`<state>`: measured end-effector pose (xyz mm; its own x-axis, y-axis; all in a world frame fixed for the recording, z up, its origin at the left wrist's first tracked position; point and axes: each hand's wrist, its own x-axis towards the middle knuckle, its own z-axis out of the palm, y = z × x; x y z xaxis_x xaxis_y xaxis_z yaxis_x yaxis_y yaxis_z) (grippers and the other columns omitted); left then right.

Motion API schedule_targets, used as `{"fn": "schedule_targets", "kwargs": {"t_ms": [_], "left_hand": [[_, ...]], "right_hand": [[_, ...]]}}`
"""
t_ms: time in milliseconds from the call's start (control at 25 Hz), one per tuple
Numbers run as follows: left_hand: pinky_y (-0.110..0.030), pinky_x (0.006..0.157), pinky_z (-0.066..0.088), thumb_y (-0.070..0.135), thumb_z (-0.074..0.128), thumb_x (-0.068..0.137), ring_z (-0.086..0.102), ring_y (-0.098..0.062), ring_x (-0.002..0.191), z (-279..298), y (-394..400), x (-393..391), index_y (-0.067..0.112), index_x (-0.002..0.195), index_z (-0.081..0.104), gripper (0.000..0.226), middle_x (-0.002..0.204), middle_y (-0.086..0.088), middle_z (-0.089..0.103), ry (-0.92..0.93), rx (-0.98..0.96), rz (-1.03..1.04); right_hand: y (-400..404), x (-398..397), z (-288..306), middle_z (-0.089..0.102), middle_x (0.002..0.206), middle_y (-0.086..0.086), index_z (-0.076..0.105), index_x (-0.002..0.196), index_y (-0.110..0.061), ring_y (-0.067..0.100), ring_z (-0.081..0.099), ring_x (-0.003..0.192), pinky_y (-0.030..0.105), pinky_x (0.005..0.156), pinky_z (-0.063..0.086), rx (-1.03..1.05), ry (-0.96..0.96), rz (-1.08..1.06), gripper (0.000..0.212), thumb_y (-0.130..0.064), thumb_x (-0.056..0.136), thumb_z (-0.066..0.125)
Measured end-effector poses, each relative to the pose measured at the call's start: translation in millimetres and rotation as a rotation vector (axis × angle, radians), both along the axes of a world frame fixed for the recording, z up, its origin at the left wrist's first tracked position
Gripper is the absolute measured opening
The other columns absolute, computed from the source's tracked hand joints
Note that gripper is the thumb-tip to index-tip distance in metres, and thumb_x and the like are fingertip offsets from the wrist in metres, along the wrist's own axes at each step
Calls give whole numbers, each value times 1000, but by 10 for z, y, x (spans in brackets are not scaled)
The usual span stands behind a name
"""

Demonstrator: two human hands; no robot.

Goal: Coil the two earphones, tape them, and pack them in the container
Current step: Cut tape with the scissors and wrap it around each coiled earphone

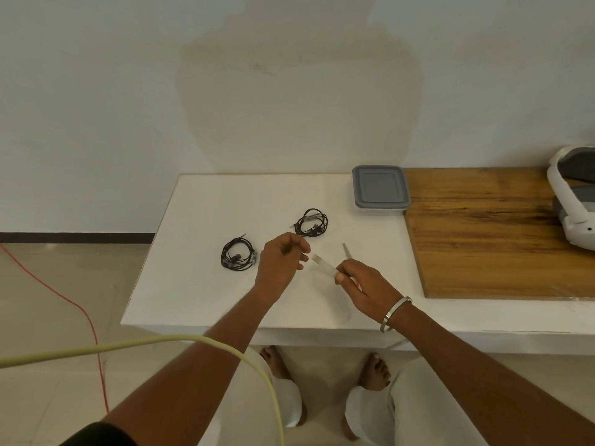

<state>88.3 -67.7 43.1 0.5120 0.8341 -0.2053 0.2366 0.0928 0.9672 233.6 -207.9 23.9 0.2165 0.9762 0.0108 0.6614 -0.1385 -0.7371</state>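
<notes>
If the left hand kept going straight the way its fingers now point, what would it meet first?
Probably the strip of clear tape stretched toward the right hand. The left hand points its fingers rightward at the strip's free end, almost touching. Depth is unclear; the farther coiled black earphone lies beyond, off that line.

I see a white table (206,201) against a pale wall (128,91) marked by a darker patch. Wooden board (483,236) on its right part. Beige tiled floor (48,300), dark skirting (77,237), red cable (80,310) across it.
</notes>
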Motion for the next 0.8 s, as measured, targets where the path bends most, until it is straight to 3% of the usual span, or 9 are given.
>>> {"fn": "schedule_targets", "kwargs": {"t_ms": [200,320,440,640,800], "left_hand": [[-19,74,57,-4,39,97,62,-12,73,-26,48,-19,15,95,72,39,85,-5,66,66,-33,-121],[-20,81,57,-3,38,99,62,-12,78,-29,75,-51,10,107,69,35,91,-8,65,65,-69,-186],[-20,78,57,1,45,100,65,-13,78,-25,123,-121,5,112,67,25,94,-9,63,-5,-188,-234],[-22,64,57,3,56,95,73,-23,74,-27,72,-180,5,109,65,17,101,-11,64,-149,-464,-86],[-26,71,60,-3,56,94,73,-32,87,-49,24,-158,-1,116,60,22,108,-18,69,-311,-641,52]], "right_hand": [[-21,23,-8,56,79,-9,55,90,-19,8,53,69,18,63,43,-1,25,-34,16,-28,98,44],[-40,34,-1,58,81,-4,56,91,-16,10,54,71,22,65,45,-6,31,-28,17,-27,97,44],[-67,41,14,60,83,-1,57,92,-15,14,56,74,26,68,48,-20,41,-28,17,-26,97,45],[-94,30,49,61,84,0,57,92,-15,17,57,76,17,71,41,-26,32,26,15,-22,97,46],[-90,5,50,59,83,-4,58,91,-15,14,55,75,15,70,39,-30,20,42,14,-23,96,46]]}}
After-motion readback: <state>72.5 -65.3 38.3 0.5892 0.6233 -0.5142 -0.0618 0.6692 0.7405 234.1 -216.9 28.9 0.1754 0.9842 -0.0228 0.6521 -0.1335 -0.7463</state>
